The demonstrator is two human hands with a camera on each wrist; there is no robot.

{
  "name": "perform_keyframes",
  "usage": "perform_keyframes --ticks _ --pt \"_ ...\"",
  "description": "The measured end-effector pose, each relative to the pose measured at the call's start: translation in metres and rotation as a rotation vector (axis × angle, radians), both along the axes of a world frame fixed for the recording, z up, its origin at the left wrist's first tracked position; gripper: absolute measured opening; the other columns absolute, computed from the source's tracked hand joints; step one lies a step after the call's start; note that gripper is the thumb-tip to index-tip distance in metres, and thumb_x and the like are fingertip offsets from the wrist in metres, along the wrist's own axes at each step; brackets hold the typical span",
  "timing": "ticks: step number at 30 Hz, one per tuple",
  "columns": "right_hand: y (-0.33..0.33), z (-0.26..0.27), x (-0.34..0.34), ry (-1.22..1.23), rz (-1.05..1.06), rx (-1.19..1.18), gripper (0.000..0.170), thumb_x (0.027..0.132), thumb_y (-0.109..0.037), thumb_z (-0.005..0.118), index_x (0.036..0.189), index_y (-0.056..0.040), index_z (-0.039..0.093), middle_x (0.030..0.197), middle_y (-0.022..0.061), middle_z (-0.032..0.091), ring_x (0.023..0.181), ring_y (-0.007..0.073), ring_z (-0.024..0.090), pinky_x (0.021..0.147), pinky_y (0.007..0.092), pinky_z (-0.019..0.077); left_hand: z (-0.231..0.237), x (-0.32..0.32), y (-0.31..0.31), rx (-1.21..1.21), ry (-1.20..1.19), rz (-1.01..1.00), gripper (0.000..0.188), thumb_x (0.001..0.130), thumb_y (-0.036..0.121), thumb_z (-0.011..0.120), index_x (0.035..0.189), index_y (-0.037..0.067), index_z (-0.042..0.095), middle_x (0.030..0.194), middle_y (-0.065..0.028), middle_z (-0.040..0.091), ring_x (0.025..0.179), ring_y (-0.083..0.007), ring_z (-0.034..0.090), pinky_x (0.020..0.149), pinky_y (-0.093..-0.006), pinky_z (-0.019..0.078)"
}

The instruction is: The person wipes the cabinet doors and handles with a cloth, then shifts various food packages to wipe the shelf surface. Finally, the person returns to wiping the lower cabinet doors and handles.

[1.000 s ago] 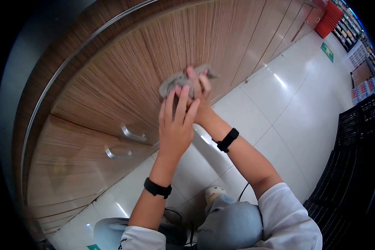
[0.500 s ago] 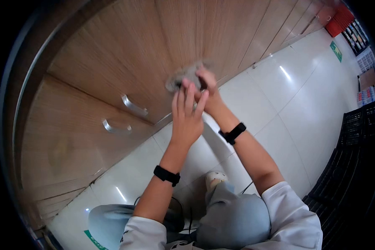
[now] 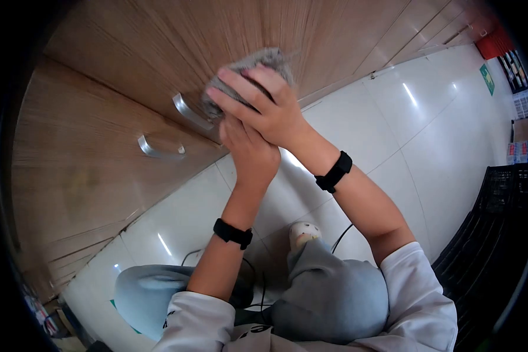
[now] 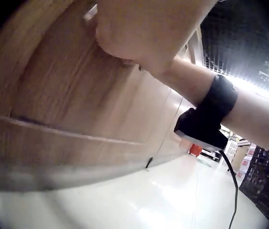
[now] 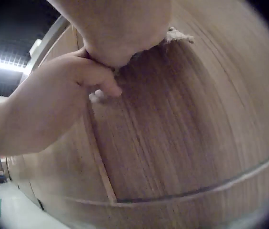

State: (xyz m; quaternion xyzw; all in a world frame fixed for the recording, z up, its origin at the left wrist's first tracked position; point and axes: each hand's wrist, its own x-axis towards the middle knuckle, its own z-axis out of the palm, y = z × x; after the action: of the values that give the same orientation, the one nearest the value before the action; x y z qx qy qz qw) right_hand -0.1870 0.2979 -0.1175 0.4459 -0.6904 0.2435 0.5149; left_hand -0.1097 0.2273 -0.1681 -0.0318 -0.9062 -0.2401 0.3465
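Observation:
A crumpled grey cloth (image 3: 271,57) lies against the wood-grain cabinet door (image 3: 176,35). Across it my right hand (image 3: 270,108) spreads its fingers, pressing the cloth on the door. Just below, my left hand (image 3: 249,149) touches the underside of the right hand near the cloth's lower end. Its fingertips are hidden there, and I cannot tell whether they grip the cloth. The right wrist view catches a frayed end of the cloth (image 5: 179,36) past the right hand, and the left hand (image 5: 53,102) beside it with one finger extended.
Two silver handles (image 3: 192,112) (image 3: 152,149) stick out from the cabinet close by on the left. White floor tiles (image 3: 387,135) run along the cabinet base. Black crates (image 3: 481,234) stand on the right. A cable (image 3: 341,237) hangs near the person's shoe (image 3: 305,232).
The cloth and both hands have shifted up and left, closer to the handles. The right hand now spreads over the cloth, and the left hand has gone from over it to below it.

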Motion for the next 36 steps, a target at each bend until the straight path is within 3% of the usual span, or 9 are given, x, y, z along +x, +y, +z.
perform_keyframes --ticks 6,8,13,15,17,20,30,32,36 --pt "0.017 -0.071 0.021 -0.284 -0.042 0.224 0.044 0.073 -0.014 0.063 0.116 -0.0204 0.058 0.118 0.0029 0.049 0.102 0.0237 0.045 0.086 0.0359 0.0441 -0.059 0.025 0.014 0.065 -0.138 -0.006 0.073 0.078 0.012 0.059 0.137 -0.005 0.02 0.142 -0.0326 0.018 0.127 -0.0449 0.027 0.102 -0.0528 0.0226" --pt "0.017 -0.075 0.023 -0.346 -0.012 0.205 0.043 0.074 -0.013 0.062 0.116 -0.021 0.059 0.115 0.0045 0.05 0.099 0.0244 0.047 0.083 0.0356 0.0442 -0.064 0.027 0.013 0.017 -0.078 0.01 0.072 0.075 0.007 0.061 0.133 -0.008 0.022 0.137 -0.029 0.027 0.118 -0.0479 0.031 0.098 -0.0545 0.0241" --pt "0.017 -0.043 0.025 -0.438 0.062 0.193 0.04 0.075 -0.013 0.061 0.114 -0.024 0.061 0.111 0.0078 0.05 0.091 0.0264 0.05 0.074 0.0349 0.0441 -0.022 0.015 0.002 -0.045 -0.013 0.001 0.075 0.075 0.009 0.063 0.136 -0.003 0.021 0.142 -0.028 0.022 0.12 -0.045 0.03 0.099 -0.0516 0.0231" --pt "0.012 -0.025 0.021 -0.29 0.043 0.022 0.039 0.075 -0.012 0.061 0.112 -0.0259 0.062 0.109 0.0082 0.05 0.089 0.0267 0.05 0.073 0.036 0.0443 -0.009 0.011 0.0 -0.085 0.079 0.009 0.075 0.075 0.01 0.063 0.137 -0.001 0.023 0.142 -0.0279 0.022 0.121 -0.044 0.03 0.099 -0.0501 0.0237" --pt "0.006 -0.019 0.016 -0.247 0.05 -0.02 0.039 0.074 -0.014 0.06 0.112 -0.0239 0.061 0.11 0.0078 0.049 0.088 0.0256 0.05 0.073 0.0361 0.0435 0.002 0.008 0.0 -0.07 0.166 0.04 0.062 0.079 0.013 0.061 0.134 0.006 0.032 0.143 -0.0286 0.024 0.118 -0.0378 0.038 0.091 -0.048 0.0307" --pt "0.001 -0.016 0.018 -0.261 0.039 -0.055 0.04 0.073 -0.015 0.06 0.112 -0.0211 0.06 0.111 0.0076 0.048 0.088 0.0248 0.049 0.072 0.0364 0.0431 0.008 0.009 -0.001 -0.059 0.139 0.061 0.057 0.081 0.015 0.06 0.132 0.007 0.036 0.141 -0.0277 0.028 0.115 -0.0371 0.039 0.091 -0.0467 0.0311" --pt "0.005 -0.032 0.027 -0.482 0.11 0.011 0.039 0.074 -0.005 0.059 0.112 -0.0144 0.063 0.116 0.013 0.049 0.086 0.0278 0.052 0.069 0.0348 0.0478 -0.016 0.018 -0.004 -0.064 -0.015 0.017 0.069 0.078 0.019 0.065 0.135 0.002 0.031 0.144 -0.0257 0.023 0.121 -0.0436 0.032 0.099 -0.0498 0.0242" --pt "0.004 -0.022 0.024 -0.424 0.152 -0.021 0.038 0.074 -0.004 0.06 0.111 -0.0138 0.063 0.117 0.0133 0.049 0.089 0.0282 0.052 0.07 0.035 0.0481 -0.003 0.016 -0.001 -0.037 0.052 0.053 0.06 0.083 0.02 0.061 0.135 0.007 0.032 0.143 -0.0285 0.024 0.122 -0.0402 0.033 0.095 -0.0489 0.0306" --pt "-0.001 -0.008 0.024 -0.364 0.195 -0.023 0.036 0.073 -0.005 0.061 0.108 -0.0126 0.065 0.119 0.0143 0.049 0.097 0.0297 0.051 0.075 0.035 0.0481 0.007 0.011 -0.002 0.046 0.196 0.033 0.06 0.084 0.02 0.061 0.135 0.006 0.032 0.143 -0.0315 0.019 0.123 -0.0429 0.031 0.099 -0.0497 0.0289"
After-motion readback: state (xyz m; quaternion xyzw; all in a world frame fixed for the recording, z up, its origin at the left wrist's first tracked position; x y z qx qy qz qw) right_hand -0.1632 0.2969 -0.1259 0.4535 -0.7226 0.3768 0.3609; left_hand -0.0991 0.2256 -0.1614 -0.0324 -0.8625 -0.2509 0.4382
